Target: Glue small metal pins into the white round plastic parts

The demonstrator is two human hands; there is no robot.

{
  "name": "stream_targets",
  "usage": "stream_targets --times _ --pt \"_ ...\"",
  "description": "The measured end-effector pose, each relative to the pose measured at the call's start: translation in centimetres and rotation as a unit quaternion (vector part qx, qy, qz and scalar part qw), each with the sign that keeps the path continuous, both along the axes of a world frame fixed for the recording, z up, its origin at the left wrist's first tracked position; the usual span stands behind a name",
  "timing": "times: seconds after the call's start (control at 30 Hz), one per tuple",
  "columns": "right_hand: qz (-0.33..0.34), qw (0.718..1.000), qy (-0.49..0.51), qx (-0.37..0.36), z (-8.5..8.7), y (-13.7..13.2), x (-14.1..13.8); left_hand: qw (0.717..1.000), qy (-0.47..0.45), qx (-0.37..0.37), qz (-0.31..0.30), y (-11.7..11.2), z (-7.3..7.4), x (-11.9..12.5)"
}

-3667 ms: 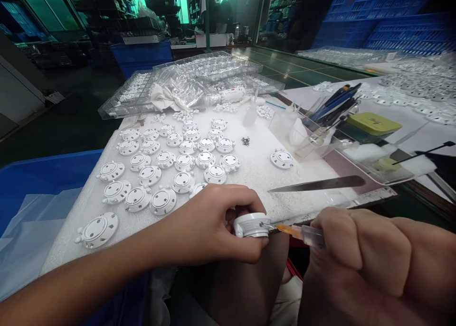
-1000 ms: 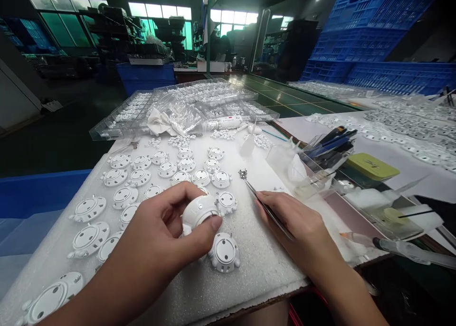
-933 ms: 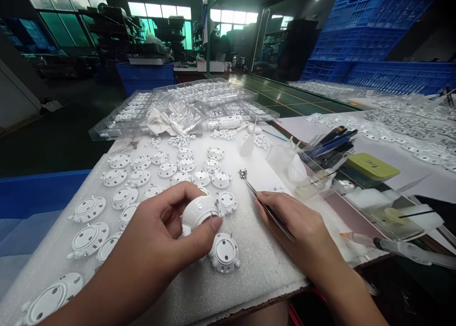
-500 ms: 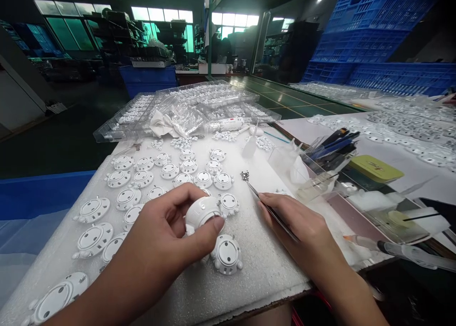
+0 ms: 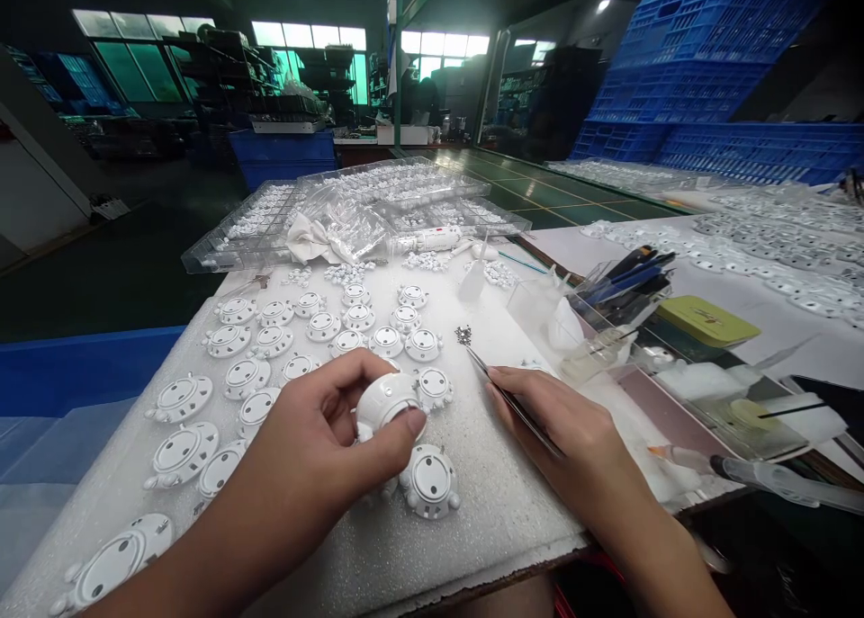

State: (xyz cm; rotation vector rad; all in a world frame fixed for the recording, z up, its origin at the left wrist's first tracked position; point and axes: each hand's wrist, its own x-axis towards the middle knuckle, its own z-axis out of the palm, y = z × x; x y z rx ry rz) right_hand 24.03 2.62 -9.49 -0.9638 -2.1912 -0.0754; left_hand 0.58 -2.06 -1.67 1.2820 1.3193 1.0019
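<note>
From seven o'clock, the worker's left hand (image 5: 324, 452) reaches in over the white-topped table (image 5: 506, 501), its thumb and fingers (image 5: 355, 364) gripping a round white piece (image 5: 382, 402) held tilted between them. From five o'clock, the right hand (image 5: 563, 420) lies low, pinching metal tweezers (image 5: 527, 417); their tips point to ten o'clock, beside a small heap of dark bits (image 5: 463, 335).

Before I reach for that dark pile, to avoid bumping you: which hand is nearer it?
Right. The right hand is just right of the dark pile, its tweezers pointing at it; the left hand, farther off to the left, holds a white part.
</note>
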Motion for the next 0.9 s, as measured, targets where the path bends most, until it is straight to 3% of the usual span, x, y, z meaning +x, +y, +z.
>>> stream_targets --times 0.33,0.67,0.9 --pt "0.004 1.000 -0.007 -0.009 -0.08 -0.16 0.26 1.000 -0.027 -0.011 0.005 -0.24 0.06 0.23" --pt "-0.032 0.999 0.038 0.002 -0.09 0.05 -0.09 1.000 -0.003 -0.022 -0.017 0.03 -0.03 0.14" --pt "-0.021 0.999 0.025 -0.016 -0.13 0.17 -0.04 1.000 0.023 -0.005 0.000 -0.08 -0.24 0.37"
